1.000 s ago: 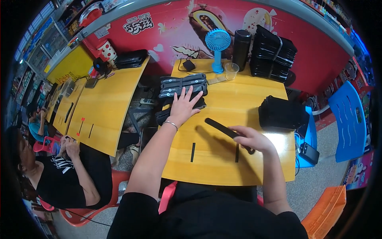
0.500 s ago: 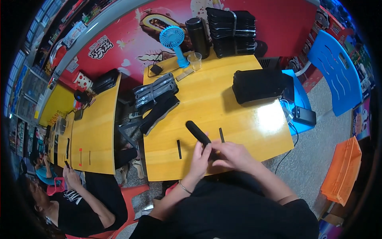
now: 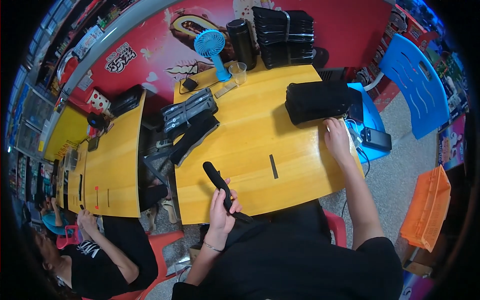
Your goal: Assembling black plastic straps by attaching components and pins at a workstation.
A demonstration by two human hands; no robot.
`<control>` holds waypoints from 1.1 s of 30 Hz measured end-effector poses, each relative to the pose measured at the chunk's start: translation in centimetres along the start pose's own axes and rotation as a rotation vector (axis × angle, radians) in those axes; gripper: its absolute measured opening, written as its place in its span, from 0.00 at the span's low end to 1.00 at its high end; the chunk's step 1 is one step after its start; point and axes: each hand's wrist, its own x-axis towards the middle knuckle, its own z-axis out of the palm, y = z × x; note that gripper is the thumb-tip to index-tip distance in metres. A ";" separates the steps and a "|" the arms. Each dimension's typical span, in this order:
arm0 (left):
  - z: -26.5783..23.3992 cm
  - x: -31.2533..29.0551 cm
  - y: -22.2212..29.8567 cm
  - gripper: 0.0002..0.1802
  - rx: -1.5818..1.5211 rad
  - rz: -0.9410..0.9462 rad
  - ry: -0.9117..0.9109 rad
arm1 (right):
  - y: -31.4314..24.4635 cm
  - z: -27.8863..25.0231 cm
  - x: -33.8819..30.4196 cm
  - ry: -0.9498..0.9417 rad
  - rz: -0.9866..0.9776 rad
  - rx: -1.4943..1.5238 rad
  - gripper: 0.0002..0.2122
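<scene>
A long, slim black strip (image 3: 215, 175) with a rounded upper end is in my left hand (image 3: 221, 207). My fingers wrap its middle, and its lower end sticks out near my lap. At the table's right side, my right hand (image 3: 338, 137) reaches to the near edge of a thick stack of black pieces (image 3: 317, 102). Its fingers are bent and slightly apart, and I see nothing held in them. Whether the fingertips touch the stack I cannot tell. A short dark tape mark (image 3: 273, 166) lies on the yellow table (image 3: 250, 130) between my hands.
Bundled grey-black pieces (image 3: 187, 112) and a loose black piece (image 3: 195, 140) lie at the left. A blue fan (image 3: 210, 45), a clear cup (image 3: 238, 72), a black bottle (image 3: 241, 42) and a tied black stack (image 3: 284, 37) stand behind. Another person (image 3: 100, 260) sits left.
My right hand has left the black strip and moved right and away to the stack. My left hand has shifted left, still holding the strip.
</scene>
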 end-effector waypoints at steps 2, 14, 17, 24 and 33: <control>-0.1 -0.1 -0.1 0.19 -0.010 -0.005 -0.020 | 0.7 0.3 0.3 -0.034 0.000 -0.100 0.09; 0.4 0.4 0.2 0.23 -0.112 -0.036 -0.077 | 1.2 -0.4 0.6 -0.060 -0.077 -0.145 0.09; -0.2 0.3 0.4 0.21 -0.228 -0.008 -0.096 | 0.3 -1.0 0.7 -0.212 -0.103 -0.057 0.09; -0.4 1.5 1.3 0.21 -0.291 0.031 -0.184 | -2.9 -2.1 -1.9 -0.408 -0.199 -0.057 0.09; -0.4 0.1 3.1 0.23 -0.265 0.099 -0.147 | -7.3 -3.5 -4.0 -0.518 -0.178 0.036 0.09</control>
